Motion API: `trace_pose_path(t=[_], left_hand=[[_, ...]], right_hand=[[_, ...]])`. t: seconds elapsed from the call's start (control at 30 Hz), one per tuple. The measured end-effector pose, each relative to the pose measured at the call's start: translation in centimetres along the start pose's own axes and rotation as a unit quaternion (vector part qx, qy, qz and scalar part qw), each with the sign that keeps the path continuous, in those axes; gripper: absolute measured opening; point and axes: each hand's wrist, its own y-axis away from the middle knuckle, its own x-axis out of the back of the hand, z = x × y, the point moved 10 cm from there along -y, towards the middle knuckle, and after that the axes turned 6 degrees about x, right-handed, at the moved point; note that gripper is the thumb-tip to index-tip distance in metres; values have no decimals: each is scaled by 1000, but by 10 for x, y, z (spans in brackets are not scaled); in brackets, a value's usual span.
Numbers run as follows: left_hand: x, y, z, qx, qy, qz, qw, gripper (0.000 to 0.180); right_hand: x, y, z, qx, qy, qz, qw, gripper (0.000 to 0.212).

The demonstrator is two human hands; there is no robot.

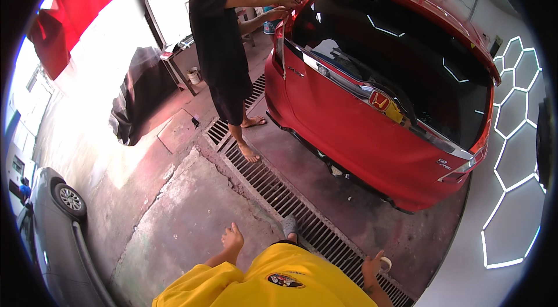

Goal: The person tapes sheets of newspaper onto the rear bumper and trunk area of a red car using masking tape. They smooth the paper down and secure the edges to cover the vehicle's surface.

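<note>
My right hand (371,267) hangs low beside my body, closed on a pale roll of tape (385,264) that sticks out past the fingers. Over the concrete floor at my other side is my left hand (232,239), holding nothing, with its fingers loosely apart and one pointing up. Ahead stands a red hatchback (349,138), its rear toward me and its tailgate down. Neither of my hands touches the car.
A barefoot co-worker (218,45) in dark clothes reaches to the car's rear left corner. A slotted floor drain (273,191) runs past my grey shoe (289,224). A grey car (58,237) stands at left, a small table (174,57) farther back, and a hexagon-light wall (514,150) at right.
</note>
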Motion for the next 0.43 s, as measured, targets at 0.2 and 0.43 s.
trace_pose_path(t=[0.2,0.43], left_hand=[[43,-29,2,-43,19,17,999,74],[59,-122,19,-61,19,-17,998,73]], right_hand=[[-59,47,-3,-133,22,-171,976,89],[-119,39,-104,-95,16,-215,972,88]])
